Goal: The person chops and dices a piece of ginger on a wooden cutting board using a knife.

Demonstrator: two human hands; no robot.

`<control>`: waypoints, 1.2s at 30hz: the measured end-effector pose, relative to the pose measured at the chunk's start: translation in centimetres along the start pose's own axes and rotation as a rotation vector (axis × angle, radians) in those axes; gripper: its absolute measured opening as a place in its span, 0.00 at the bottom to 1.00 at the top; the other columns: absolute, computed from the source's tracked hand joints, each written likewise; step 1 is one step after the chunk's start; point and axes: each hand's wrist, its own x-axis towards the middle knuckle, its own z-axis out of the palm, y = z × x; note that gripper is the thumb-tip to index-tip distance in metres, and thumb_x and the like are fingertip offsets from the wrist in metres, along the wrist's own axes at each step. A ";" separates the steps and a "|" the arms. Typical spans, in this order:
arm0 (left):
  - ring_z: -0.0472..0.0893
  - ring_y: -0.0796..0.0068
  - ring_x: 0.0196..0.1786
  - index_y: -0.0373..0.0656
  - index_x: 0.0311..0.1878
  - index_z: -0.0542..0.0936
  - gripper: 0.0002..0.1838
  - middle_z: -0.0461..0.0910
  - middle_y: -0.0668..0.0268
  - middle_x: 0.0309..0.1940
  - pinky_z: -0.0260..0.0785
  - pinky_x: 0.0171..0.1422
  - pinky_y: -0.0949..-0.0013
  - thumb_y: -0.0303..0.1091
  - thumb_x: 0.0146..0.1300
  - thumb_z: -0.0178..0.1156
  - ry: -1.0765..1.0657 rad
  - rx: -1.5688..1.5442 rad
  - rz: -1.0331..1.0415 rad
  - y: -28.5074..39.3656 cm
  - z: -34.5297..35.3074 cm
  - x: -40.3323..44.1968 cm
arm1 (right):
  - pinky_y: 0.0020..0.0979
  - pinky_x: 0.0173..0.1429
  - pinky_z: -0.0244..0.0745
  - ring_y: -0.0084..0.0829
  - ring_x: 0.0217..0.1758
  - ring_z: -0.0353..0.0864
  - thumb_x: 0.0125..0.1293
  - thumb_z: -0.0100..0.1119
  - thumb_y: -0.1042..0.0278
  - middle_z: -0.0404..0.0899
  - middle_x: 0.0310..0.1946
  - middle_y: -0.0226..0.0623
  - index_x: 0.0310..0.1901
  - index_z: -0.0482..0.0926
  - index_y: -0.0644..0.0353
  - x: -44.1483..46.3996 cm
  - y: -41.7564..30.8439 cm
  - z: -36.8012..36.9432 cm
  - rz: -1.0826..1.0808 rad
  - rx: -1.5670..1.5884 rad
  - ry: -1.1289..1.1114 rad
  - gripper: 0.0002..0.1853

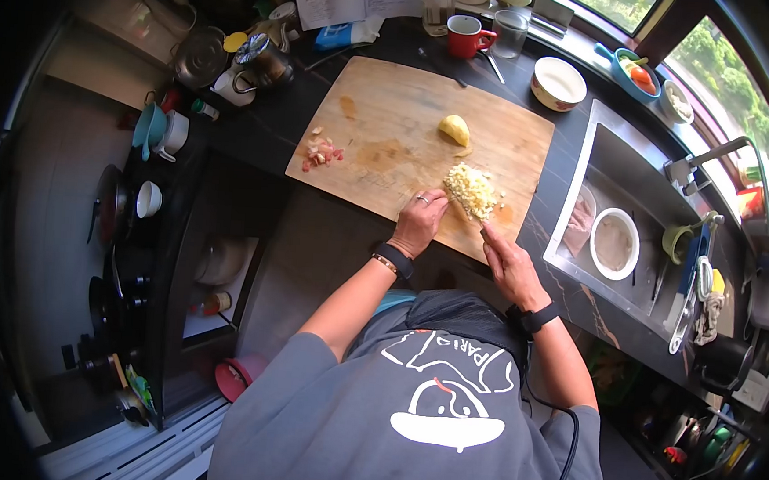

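On the wooden cutting board [393, 100] is a heap of finely chopped pale-yellow food [469, 189], perhaps potato. A larger yellow piece [454, 129] with a rounded side lies just beyond it. My right hand [512, 265] is closed round the handle of a knife [469, 217], whose blade lies along the near side of the heap. At the blade's other end, the fingers of my left hand [420, 223] are pressed together, seemingly pinching its tip. Small pink chopped pieces [322, 152] sit at the board's left edge.
A steel sink [597, 147] holding a white bowl [615, 243] is on the right. Behind the board stand a red mug [469, 38], a glass [509, 35] and a patterned bowl [559, 83]. A metal pot [268, 61] and a blue-white packet [349, 34] are at the back left.
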 end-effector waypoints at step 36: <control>0.82 0.62 0.45 0.40 0.42 0.81 0.07 0.82 0.62 0.46 0.78 0.48 0.65 0.24 0.60 0.61 -0.072 0.104 0.164 -0.8 -0.3 0.4 | 0.49 0.44 0.77 0.57 0.41 0.83 0.74 0.51 0.72 0.82 0.40 0.58 0.74 0.61 0.52 -0.5 0.5 -0.1 -0.029 -0.130 -0.156 0.28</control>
